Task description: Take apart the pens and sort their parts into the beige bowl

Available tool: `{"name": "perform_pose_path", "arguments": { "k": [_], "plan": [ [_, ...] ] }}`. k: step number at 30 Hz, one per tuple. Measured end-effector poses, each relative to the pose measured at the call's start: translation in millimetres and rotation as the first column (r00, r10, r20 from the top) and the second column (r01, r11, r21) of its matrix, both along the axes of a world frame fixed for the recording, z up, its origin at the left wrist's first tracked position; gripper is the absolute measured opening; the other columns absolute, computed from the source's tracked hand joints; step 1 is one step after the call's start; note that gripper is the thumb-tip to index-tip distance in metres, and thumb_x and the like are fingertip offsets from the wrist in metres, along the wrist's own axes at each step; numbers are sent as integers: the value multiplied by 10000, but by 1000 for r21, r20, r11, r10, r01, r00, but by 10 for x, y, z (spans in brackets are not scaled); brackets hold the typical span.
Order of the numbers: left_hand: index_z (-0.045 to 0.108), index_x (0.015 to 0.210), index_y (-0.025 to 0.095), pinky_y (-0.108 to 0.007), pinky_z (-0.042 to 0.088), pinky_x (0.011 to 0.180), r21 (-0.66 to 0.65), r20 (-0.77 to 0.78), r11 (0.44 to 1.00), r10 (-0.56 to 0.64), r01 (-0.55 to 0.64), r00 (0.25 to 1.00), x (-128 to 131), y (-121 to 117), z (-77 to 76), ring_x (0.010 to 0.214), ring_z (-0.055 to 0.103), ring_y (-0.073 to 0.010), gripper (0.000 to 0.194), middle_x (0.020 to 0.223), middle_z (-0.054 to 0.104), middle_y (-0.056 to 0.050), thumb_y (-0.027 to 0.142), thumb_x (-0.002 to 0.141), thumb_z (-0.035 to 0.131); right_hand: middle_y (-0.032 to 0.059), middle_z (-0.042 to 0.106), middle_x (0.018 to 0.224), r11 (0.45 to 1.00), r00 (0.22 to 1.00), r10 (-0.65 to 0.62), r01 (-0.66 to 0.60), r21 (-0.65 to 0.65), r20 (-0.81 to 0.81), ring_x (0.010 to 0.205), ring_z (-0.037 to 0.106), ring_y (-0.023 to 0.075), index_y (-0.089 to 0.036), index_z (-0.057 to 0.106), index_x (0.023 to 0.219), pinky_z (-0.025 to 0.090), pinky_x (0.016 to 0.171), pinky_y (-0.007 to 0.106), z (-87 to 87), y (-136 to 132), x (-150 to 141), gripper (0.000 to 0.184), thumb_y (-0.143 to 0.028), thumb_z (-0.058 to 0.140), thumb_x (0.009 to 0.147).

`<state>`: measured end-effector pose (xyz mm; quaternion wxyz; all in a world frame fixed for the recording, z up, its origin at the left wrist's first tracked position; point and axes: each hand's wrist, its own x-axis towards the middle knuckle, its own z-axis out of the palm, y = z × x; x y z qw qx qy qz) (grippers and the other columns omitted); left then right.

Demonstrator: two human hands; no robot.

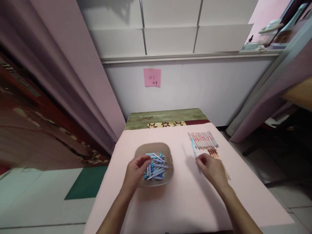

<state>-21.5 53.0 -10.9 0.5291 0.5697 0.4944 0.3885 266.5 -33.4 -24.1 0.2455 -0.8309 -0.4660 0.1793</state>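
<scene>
A clear shallow bowl [168,177] on the pink table holds several blue and white pen parts [157,167]. My left hand [136,172] reaches into the bowl, fingers curled over the parts; what they pinch is hidden. My right hand [212,169] rests on the table to the right, closed on a light blue pen [193,148] that points away from me. Just beyond it lies a row of several assembled pens [203,140], with a few orange-tipped pens [214,152] beside my right hand.
The pink table [185,201] is small, with floor on both sides. A green patterned surface [165,117] adjoins its far edge. A pink note [152,77] hangs on the white wall. Curtains hang at left and right.
</scene>
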Motion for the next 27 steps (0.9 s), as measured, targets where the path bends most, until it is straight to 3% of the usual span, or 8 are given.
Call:
{"name": "perform_pose_path", "arguments": {
  "k": [1, 3, 5, 7, 10, 15, 19, 27],
  "plan": [
    [686, 919, 171, -329, 505, 775, -93, 135, 995, -26, 39, 990, 88, -23, 13, 862, 673, -236, 339, 913, 740, -84, 380, 657, 735, 54, 676, 687, 988, 969, 121, -98, 115, -214, 662, 633, 212, -200, 613, 784, 441, 607, 300, 47, 50, -192, 234, -412, 513, 791],
    [672, 983, 148, -326, 508, 772, -217, 333, 966, -60, 138, 941, 255, -66, 40, 884, 673, -233, 403, 938, 736, -108, 351, 646, 760, 21, 642, 612, 944, 724, 326, -217, 247, -608, 571, 597, 170, -188, 557, 772, 431, 544, 261, 109, 158, -580, 273, -458, 524, 787],
    [664, 1006, 142, -317, 519, 704, -266, 458, 948, -36, 176, 888, 356, -90, 64, 806, 683, -223, 450, 924, 735, -111, 327, 616, 788, -4, 622, 606, 909, 456, 414, -258, 328, -787, 544, 568, 137, -185, 529, 775, 423, 535, 240, 145, 250, -905, 310, -492, 573, 772],
    [661, 1017, 143, -296, 520, 647, -303, 516, 940, 25, 156, 856, 367, -86, 85, 730, 683, -202, 466, 880, 737, -97, 295, 599, 803, -15, 622, 654, 898, 267, 422, -252, 359, -867, 557, 560, 113, -181, 533, 789, 431, 563, 231, 167, 311, -1114, 340, -508, 622, 756],
    [673, 975, 141, -271, 523, 625, -362, 543, 925, 110, 114, 833, 273, -52, 110, 671, 670, -166, 405, 825, 736, -79, 238, 603, 801, -19, 614, 684, 908, 103, 364, -262, 327, -926, 540, 544, 90, -173, 574, 840, 428, 559, 216, 185, 349, -1234, 386, -536, 656, 737],
    [693, 861, 132, -237, 527, 592, -442, 564, 888, 167, 125, 809, 175, -28, 129, 628, 656, -136, 286, 768, 728, -68, 211, 606, 795, -14, 593, 625, 898, -76, 212, -378, 225, -974, 470, 503, 70, -142, 651, 874, 406, 489, 198, 155, 362, -1255, 446, -567, 644, 739],
    [701, 821, 108, -191, 450, 454, -394, 574, 910, 135, 128, 808, 203, -56, 124, 444, 555, -72, 270, 690, 715, -50, 234, 602, 798, -5, 614, 612, 913, -32, 204, -354, 202, -979, 464, 510, 65, -129, 664, 838, 399, 489, 192, 132, 359, -1282, 443, -555, 671, 718],
    [705, 771, 103, -238, 499, 571, -366, 496, 930, 220, -28, 840, 229, -67, 84, 591, 649, -148, 281, 670, 720, -52, 221, 546, 827, -32, 583, 543, 917, 418, 396, -222, 331, -817, 493, 481, 88, -153, 573, 630, 363, 496, 214, 29, 407, -1337, 394, -442, 825, 538]
  ]
}}
